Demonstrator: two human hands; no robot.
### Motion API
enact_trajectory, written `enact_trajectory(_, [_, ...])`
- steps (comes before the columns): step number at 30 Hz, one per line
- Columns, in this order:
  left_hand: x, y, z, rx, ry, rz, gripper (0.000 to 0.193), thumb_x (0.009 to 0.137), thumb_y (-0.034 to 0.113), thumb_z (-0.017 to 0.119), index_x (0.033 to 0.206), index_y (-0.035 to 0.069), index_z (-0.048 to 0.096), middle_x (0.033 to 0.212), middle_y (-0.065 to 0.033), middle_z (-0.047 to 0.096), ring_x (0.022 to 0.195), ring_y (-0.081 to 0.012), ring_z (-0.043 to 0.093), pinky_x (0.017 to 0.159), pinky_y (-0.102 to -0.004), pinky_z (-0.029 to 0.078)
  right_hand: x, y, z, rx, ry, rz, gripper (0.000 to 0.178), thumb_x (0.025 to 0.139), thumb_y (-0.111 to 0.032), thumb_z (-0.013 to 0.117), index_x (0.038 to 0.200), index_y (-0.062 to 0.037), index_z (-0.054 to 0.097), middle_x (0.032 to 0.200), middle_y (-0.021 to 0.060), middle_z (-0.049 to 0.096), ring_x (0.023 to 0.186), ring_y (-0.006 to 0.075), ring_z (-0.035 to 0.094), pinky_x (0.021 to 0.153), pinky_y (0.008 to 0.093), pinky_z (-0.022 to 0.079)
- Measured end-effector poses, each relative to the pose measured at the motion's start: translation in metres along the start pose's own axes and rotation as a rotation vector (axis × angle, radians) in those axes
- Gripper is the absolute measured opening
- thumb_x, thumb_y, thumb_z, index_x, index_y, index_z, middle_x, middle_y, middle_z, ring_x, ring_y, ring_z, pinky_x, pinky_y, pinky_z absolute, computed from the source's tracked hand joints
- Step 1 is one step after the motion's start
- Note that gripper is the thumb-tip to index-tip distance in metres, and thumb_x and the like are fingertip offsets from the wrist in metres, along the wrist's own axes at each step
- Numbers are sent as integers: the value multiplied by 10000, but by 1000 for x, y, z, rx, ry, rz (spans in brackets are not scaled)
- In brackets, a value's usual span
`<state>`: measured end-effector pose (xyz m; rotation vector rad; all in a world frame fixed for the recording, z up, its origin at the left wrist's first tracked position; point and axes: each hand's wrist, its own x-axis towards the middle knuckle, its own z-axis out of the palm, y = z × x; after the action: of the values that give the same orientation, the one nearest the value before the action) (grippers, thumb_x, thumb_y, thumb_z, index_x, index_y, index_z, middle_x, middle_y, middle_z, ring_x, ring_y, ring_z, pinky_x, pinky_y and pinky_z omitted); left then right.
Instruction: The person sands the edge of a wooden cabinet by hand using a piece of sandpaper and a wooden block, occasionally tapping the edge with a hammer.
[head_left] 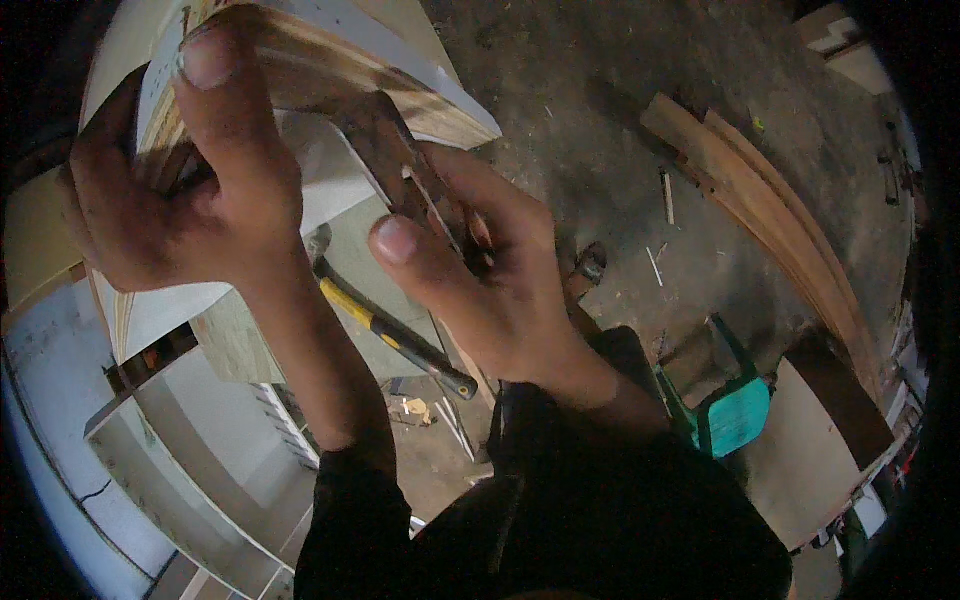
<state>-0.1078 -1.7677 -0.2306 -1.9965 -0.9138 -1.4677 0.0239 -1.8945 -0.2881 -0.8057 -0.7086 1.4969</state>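
Note:
At the upper left, my left hand (pixel 215 180) is closed round the edge of a white-faced wooden panel (pixel 400 95), thumb on top and fingers curled beneath. Raw layered wood shows along its edge. My right hand (pixel 490 260) grips a worn, dark brown bar-shaped tool (pixel 385 150) with a small hole in its side. The tool's far end meets the underside of the panel's edge; its exact kind is unclear. Below and between my forearms, a hammer (pixel 395 340) with a yellow and black handle lies on a pale board (pixel 365 250).
A white open cabinet frame (pixel 190 450) stands at the lower left. Long curved-looking brown boards (pixel 770 220) lie on the floor at the right. A green plastic stool (pixel 735 415) is beside a pale panel (pixel 805 460). Wood scraps (pixel 668 195) are scattered about.

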Motion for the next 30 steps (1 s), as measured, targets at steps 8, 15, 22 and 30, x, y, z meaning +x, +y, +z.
enact_trajectory(8, [-4,-2,7,-1,112,-47,410,824,418,721,807,9,706,728,-112,636,663,-246,598,608,-330,457,4,-7,1,48,-99,11,542,923,-249,649,1334,69,493,1101,94,626,1006,120,560,868,277,436])
enact_trajectory(15, [-4,1,3,53,142,-13,329,804,345,702,822,16,709,741,-123,647,664,-255,600,604,-332,459,4,-6,5,44,-80,1,580,906,-229,634,1343,112,462,1135,123,610,1033,141,559,881,289,435])
enact_trajectory(22, [-4,8,21,-75,242,-16,324,799,306,681,824,-17,699,732,-124,663,626,-253,618,591,-298,483,4,-4,8,101,-40,-6,612,888,-238,640,1353,117,460,1134,126,616,1020,141,567,871,281,434])
enact_trajectory(30, [0,6,17,23,201,25,317,804,302,677,801,-15,685,760,-137,691,642,-243,619,612,-311,489,3,-4,7,20,-19,1,535,891,-191,640,1320,96,499,1018,81,637,897,90,566,760,241,423])
